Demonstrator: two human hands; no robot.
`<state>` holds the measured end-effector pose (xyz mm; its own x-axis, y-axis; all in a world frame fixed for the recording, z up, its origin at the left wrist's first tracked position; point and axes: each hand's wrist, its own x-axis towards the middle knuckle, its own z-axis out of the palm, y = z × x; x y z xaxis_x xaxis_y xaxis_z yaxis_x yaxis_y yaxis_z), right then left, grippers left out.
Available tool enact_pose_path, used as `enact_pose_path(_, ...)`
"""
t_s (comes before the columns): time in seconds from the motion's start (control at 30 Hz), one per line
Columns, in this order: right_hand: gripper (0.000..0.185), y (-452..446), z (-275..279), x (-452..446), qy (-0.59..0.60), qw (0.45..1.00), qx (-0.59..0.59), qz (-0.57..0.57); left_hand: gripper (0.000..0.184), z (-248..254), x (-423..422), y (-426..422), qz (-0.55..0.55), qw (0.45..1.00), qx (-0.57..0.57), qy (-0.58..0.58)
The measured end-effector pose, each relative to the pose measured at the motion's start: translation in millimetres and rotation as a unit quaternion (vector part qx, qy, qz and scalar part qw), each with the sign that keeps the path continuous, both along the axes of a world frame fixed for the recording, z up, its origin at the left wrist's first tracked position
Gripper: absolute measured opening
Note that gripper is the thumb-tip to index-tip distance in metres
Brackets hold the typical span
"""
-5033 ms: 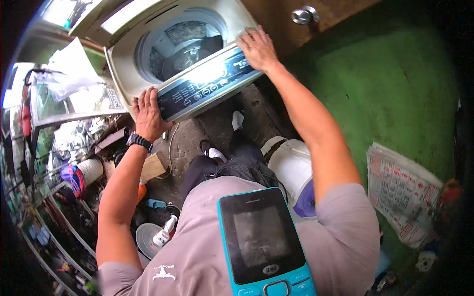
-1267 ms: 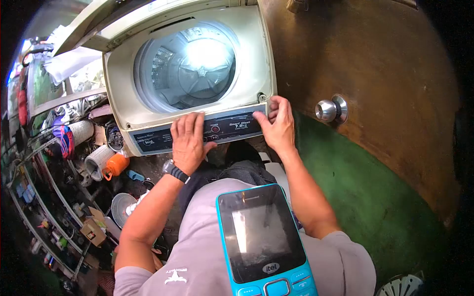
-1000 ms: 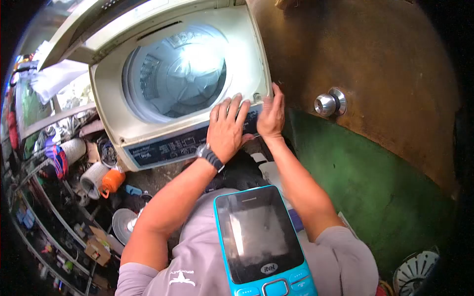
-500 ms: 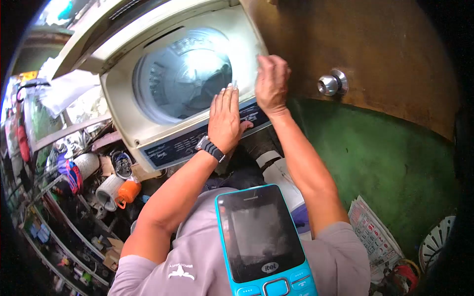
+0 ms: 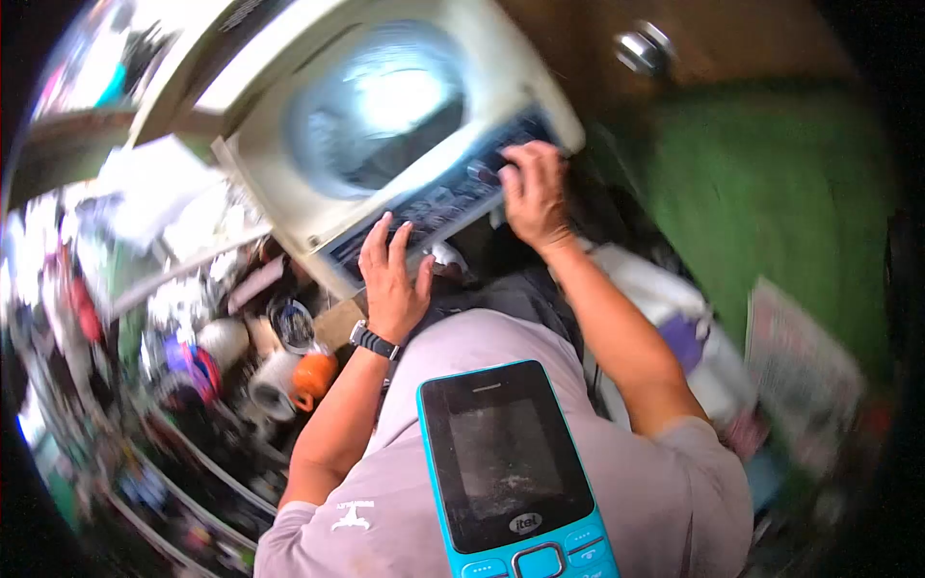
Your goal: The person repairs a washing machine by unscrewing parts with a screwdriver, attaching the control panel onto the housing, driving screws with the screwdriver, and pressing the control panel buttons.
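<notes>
A top-loading washing machine (image 5: 258, 173) stands in front of me with its lid (image 5: 207, 72) raised, so the round tub (image 5: 371, 120) shows. Along its near edge runs a dark control panel (image 5: 434, 197). My left hand (image 5: 393, 284) is at the left part of the panel, fingers spread and holding nothing; I cannot tell whether the fingertips touch it. Over the panel's right end is my right hand (image 5: 535, 197), fingers slightly bent and apart, with nothing visible in it. A black watch (image 5: 374, 339) is on my left wrist.
A blue keypad phone (image 5: 511, 462) is upright before my chest. At left are shelves crowded with parts, an orange container (image 5: 313, 376) and a white cylinder (image 5: 274, 383). A door knob (image 5: 644, 48), green surface (image 5: 761, 202) and printed sheets (image 5: 800, 356) are at right.
Both hands have moved from the machine's top around the tub opening back toward the control panel. My left fingers have spread apart. The view has turned and is blurred.
</notes>
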<state>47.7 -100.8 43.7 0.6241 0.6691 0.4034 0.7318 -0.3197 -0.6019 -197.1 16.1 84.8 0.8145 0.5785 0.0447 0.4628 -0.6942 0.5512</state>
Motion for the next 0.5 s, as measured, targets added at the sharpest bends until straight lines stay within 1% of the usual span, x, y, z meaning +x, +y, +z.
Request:
enact_pose_path(0.03,0.025,-32.4,-10.1,-24.9,0.04,0.999,-0.008,-0.029,0.056,0.2,5.3,-5.4,-0.037,0.998,-0.046,-0.019)
enact_pose_path(0.1,0.021,-105.2,-36.8,-72.4,0.125,0.985,-0.034,-0.112,0.045,-2.2,13.6,-9.5,-0.149,0.986,-0.07,-0.018)
enact_pose_path(0.17,0.018,-179.1,-49.7,-107.2,0.224,0.948,-0.079,-0.212,0.035,-27.1,15.1,2.9,-0.254,0.943,-0.211,0.038)
enact_pose_path(0.2,0.017,-208.9,-40.8,-120.2,0.301,0.911,-0.053,-0.278,0.031,-38.8,12.0,7.4,-0.226,0.928,-0.284,0.091)
enact_pose_path(0.23,0.017,-240.6,-38.3,-132.1,0.295,0.902,-0.055,-0.309,0.028,-44.7,7.3,7.1,-0.19,0.906,-0.348,0.149)
enact_pose_path(0.27,0.016,-273.9,-43.2,-142.2,0.257,0.902,-0.082,-0.336,0.03,-40.8,10.2,-0.9,-0.262,0.931,-0.241,0.075)
enact_pose_path(0.3,0.016,-302.4,-45.4,-150.7,0.221,0.901,-0.109,-0.357,0.032,-36.2,12.1,-6.1,-0.322,0.938,-0.129,-0.006)
enact_pose_path(0.33,0.015,-326.3,-44.6,-159.8,0.251,0.873,-0.122,-0.399,0.039,-36.7,10.3,-9.3,-0.318,0.927,-0.197,-0.016)
enact_pose_path(0.37,0.014,-349.5,-44.1,-168.6,0.264,0.855,-0.096,-0.437,0.039,-33.3,5.5,-15.9,-0.331,0.923,-0.197,-0.015)
enact_pose_path(0.4,0.013,-379.2,-47.5,-176.8,0.266,0.837,-0.113,-0.464,0.043,-19.4,7.2,-29.5,-0.309,0.92,-0.238,0.03)
enact_pose_path(0.43,0.015,-415.7,-69.5,-187.2,0.264,0.818,-0.12,-0.497,0.048,-9.5,8.3,-37.4,-0.283,0.916,-0.275,0.073)
enact_pose_path(0.47,0.019,-446.2,-80.5,-196.9,0.227,0.805,-0.126,-0.533,0.041,-5.1,9.0,-40.9,-0.286,0.909,-0.287,0.097)
enact_pose_path(0.5,0.025,-476.6,-93.6,-205.1,0.226,0.75,-0.196,-0.59,0.041,-4.3,12.8,-47.7,-0.287,0.91,-0.282,0.094)
